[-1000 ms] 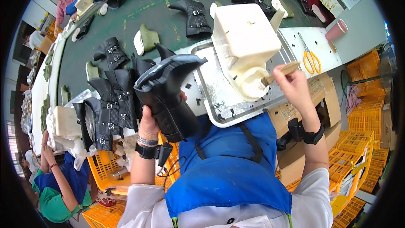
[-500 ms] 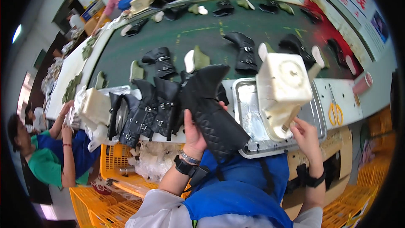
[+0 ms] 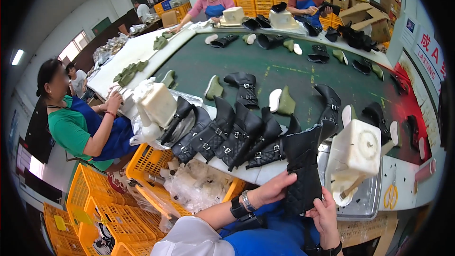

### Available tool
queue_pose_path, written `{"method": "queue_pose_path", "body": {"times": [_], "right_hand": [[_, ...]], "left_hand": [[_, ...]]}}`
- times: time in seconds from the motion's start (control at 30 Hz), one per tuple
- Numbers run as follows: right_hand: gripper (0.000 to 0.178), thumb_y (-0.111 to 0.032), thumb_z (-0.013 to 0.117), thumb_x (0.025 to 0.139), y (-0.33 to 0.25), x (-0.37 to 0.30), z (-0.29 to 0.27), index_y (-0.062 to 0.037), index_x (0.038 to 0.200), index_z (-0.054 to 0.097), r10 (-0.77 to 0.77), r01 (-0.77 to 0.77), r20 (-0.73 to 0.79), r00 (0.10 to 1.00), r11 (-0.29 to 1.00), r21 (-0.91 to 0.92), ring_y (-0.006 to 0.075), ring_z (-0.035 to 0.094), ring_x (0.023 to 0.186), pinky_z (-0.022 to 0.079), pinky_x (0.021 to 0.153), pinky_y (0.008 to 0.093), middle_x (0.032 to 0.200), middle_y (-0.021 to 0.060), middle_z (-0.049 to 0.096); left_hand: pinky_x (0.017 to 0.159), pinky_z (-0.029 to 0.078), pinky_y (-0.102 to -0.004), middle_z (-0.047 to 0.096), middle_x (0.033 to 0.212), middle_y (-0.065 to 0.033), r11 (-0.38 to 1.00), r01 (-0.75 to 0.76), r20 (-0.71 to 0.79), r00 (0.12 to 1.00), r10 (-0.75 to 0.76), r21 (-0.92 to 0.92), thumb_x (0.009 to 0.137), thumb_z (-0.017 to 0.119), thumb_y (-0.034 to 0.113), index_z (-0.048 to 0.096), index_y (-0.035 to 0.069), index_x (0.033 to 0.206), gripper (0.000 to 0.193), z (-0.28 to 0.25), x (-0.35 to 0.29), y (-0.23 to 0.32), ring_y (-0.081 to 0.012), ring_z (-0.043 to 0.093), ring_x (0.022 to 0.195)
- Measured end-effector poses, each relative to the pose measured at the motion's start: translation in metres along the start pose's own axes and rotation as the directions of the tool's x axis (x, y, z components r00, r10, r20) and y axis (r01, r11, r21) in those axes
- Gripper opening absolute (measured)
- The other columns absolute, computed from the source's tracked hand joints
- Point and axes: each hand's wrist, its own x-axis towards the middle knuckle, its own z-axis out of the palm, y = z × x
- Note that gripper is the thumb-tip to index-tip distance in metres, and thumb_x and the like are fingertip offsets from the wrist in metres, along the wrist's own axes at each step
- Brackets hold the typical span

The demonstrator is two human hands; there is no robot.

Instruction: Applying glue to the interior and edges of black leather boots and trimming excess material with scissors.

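Observation:
A black quilted boot (image 3: 303, 166) hangs in front of me, tilted, its toe end away from me and its shaft opening toward me. My left hand (image 3: 272, 189) is closed on the shaft's left side. The fingers of my right hand (image 3: 325, 212) pinch the shaft's lower right edge. Just right of the boot, a white plastic dispenser (image 3: 358, 147) stands in a metal tray (image 3: 377, 201). A brush (image 3: 353, 187) with a wooden handle rests in its open spout. Several black buckled boots (image 3: 242, 132) lean in a row left of the held one.
Yellow-handled scissors (image 3: 391, 195) and a pink cup (image 3: 425, 169) lie right of the tray. Beyond, a green belt (image 3: 289, 73) carries boots and green-and-white pieces. Orange crates (image 3: 118, 218) stand below left. A person in a green shirt (image 3: 76, 125) works at my left; others are across the belt.
My right hand has left the brush at the dispenser and come to the boot. The boot has moved right and turned more upright. The view has swung left.

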Motion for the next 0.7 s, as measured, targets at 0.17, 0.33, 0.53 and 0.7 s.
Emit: {"method": "queue_pose_path", "body": {"times": [0.17,0.33,0.53,0.7], "right_hand": [[0.044,-0.002,0.051,0.087,-0.006,0.019,0.015,-0.0011,0.127,0.034,-0.178,0.18,-0.041,0.983,0.982,0.058,0.0185,0.061,0.058,0.051,0.05,0.0258,0.097,0.0148,0.06],[0.049,-0.003,0.049,0.088,-0.013,0.031,0.04,-0.0028,0.132,0.028,-0.116,0.115,0.047,0.992,0.993,0.023,0.0197,0.063,0.066,0.053,0.058,0.0259,0.098,0.0153,0.059],[0.052,0.0,0.041,0.088,-0.028,0.021,0.035,-0.0041,0.136,0.022,-0.15,0.159,0.073,0.986,0.977,-0.141,0.0208,0.063,0.073,0.054,0.063,0.0265,0.101,0.0169,0.056],[0.043,-0.014,0.047,0.092,-0.038,-0.007,-0.024,-0.0032,0.131,0.034,-0.327,0.258,-0.211,0.921,0.919,-0.298,0.01,0.054,0.057,0.046,0.05,0.0196,0.087,0.0087,0.056]], "left_hand": [[0.075,0.047,-0.0273,0.053,0.106,-0.0072,0.847,0.153,0.021,0.982,-0.19,0.509,0.09,0.053,0.027,0.027,0.004,0.131,0.054,0.003,-0.027,0.019,-0.0107,0.054,0.087],[0.063,0.047,-0.0221,0.056,0.086,-0.0056,0.848,0.144,-0.102,0.989,-0.107,0.511,0.091,0.05,0.017,0.031,0.002,0.126,0.043,-0.002,-0.04,0.038,-0.0088,0.056,0.071],[0.048,0.042,-0.019,0.056,0.067,-0.0031,0.719,-0.042,-0.339,0.862,0.377,0.694,0.088,0.054,0.014,0.031,0.0,0.128,0.048,0.0,-0.057,0.115,-0.0065,0.051,0.053],[0.042,0.037,-0.0173,0.054,0.061,-0.0006,0.605,-0.162,-0.312,0.737,0.599,0.78,0.086,0.054,0.012,0.048,0.002,0.109,0.025,-0.024,-0.055,0.196,-0.0043,0.047,0.046]]}}
